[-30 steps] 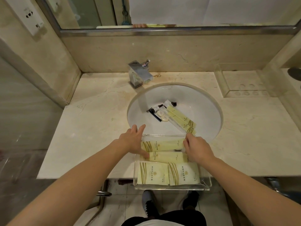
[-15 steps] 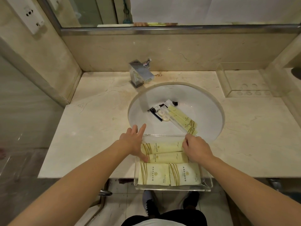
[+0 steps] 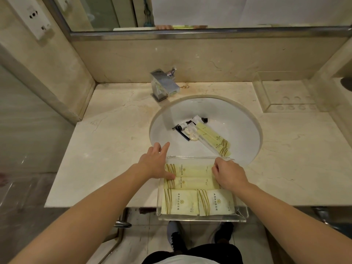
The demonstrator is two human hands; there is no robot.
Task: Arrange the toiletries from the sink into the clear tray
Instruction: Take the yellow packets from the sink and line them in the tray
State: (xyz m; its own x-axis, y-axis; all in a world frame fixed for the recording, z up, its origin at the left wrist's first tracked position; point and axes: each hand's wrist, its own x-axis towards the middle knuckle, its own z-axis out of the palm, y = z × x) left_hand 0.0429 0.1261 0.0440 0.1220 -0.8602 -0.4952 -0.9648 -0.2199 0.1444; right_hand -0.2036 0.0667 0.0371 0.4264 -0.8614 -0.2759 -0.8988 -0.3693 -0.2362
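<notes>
Basically unchanged since a second ago: left hand (image 3: 155,164) flat, right hand (image 3: 227,173) pinching packets (image 3: 192,177) inside tray (image 3: 202,218) at 6 o'clock. Leftover toiletries (image 3: 202,133) still in sink (image 3: 240,119).

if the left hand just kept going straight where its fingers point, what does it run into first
The left hand points up-right, past the clear tray's far corner, over the sink. Continuing, it would probably first reach the small white soaps beside the dark bottles, though depth is unclear.
</notes>
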